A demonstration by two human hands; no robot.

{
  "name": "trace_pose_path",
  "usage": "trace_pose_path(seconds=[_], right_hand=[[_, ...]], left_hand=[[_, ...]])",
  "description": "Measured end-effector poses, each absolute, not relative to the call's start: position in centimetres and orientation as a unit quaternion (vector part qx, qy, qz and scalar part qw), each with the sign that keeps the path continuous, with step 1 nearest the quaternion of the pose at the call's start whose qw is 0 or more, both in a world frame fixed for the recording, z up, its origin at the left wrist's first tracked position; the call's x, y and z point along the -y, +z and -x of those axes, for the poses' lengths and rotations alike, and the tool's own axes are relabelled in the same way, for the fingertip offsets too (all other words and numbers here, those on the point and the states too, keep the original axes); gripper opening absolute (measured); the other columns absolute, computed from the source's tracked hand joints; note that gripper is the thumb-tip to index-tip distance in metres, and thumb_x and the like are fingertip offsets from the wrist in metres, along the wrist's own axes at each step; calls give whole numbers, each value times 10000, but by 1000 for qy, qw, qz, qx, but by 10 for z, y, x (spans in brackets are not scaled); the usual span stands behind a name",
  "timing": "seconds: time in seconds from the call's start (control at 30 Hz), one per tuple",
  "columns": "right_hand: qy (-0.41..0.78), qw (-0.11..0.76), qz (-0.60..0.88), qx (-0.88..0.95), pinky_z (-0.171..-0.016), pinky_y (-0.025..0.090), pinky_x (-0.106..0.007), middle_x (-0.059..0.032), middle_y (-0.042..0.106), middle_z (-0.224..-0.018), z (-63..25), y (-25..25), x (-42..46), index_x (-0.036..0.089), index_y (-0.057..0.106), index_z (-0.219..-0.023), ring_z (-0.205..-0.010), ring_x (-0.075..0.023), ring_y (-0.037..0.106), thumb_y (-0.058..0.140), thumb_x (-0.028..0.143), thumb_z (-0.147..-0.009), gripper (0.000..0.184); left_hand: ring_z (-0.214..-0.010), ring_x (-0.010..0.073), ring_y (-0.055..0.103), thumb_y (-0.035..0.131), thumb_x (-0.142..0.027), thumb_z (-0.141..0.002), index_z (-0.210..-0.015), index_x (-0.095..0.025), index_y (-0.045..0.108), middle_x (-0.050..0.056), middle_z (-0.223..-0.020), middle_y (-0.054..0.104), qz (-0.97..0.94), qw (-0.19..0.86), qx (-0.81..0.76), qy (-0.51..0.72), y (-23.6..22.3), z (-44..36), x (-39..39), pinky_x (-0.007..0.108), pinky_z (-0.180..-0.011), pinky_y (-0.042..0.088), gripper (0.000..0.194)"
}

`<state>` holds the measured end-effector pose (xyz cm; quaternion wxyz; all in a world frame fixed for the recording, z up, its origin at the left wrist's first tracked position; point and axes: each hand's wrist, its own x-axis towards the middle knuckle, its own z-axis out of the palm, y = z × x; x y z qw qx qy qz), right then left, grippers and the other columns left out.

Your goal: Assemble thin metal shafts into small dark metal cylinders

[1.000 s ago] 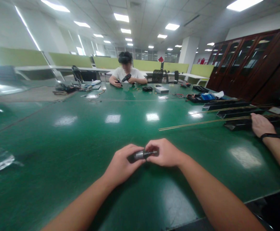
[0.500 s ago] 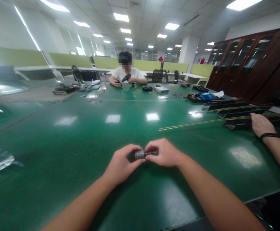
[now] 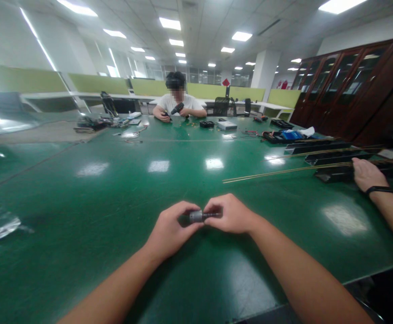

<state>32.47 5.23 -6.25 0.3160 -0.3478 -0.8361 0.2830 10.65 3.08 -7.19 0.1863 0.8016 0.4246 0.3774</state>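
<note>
A short grey metal cylinder (image 3: 195,217) lies level just above or on the green table, and its exact kind is too small to tell. From its right end a thin dark shaft (image 3: 210,215) sticks out, stepped along its length. My left hand (image 3: 171,227) pinches the cylinder between thumb and fingers, the fingers curled around it. Around the shaft, my right hand (image 3: 232,213) closes its thumb and fingertips near the place where the two parts meet. The fingertips of both hands almost touch.
Long thin brass-coloured rods (image 3: 250,177) reach across the table from black channels (image 3: 333,173) at right, where a co-worker's hand (image 3: 368,176) rests. Opposite, a person holds a power drill (image 3: 177,108). Clear plastic (image 3: 1,227) lies at left.
Almost nothing differs. Both my hands keep their places on the cylinder and shaft, and the person opposite has shifted their head slightly.
</note>
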Motion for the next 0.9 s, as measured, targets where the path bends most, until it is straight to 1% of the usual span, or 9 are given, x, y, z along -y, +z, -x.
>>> trace_pose_path(seconds=[0.3,0.67,0.9], right_hand=[[278,311,354,837,-637,472,-220,-16,724,-776,-325,-63,-52,164,718,-855,-679,-139,659,701,217,-755,115],[273,302,361,839,-632,466,-221,-19,726,-780,-324,-64,-52,165,720,-856,-680,-139,657,700,238,-766,117],[274,300,361,840,-605,448,-218,-19,726,-765,-325,-67,-56,164,721,-855,-659,-137,646,695,228,-770,110]], left_hand=[[-876,138,624,753,-252,-783,-980,-257,662,-29,-951,676,-801,188,-419,384,-72,-107,-31,247,-799,476,217],[-864,128,626,765,-262,-774,-962,-267,670,-42,-934,680,-800,187,-424,381,-72,-106,-31,234,-784,475,211],[-885,150,636,766,-271,-769,-972,-268,679,-28,-953,688,-798,186,-433,376,-73,-104,-33,258,-803,480,220]])
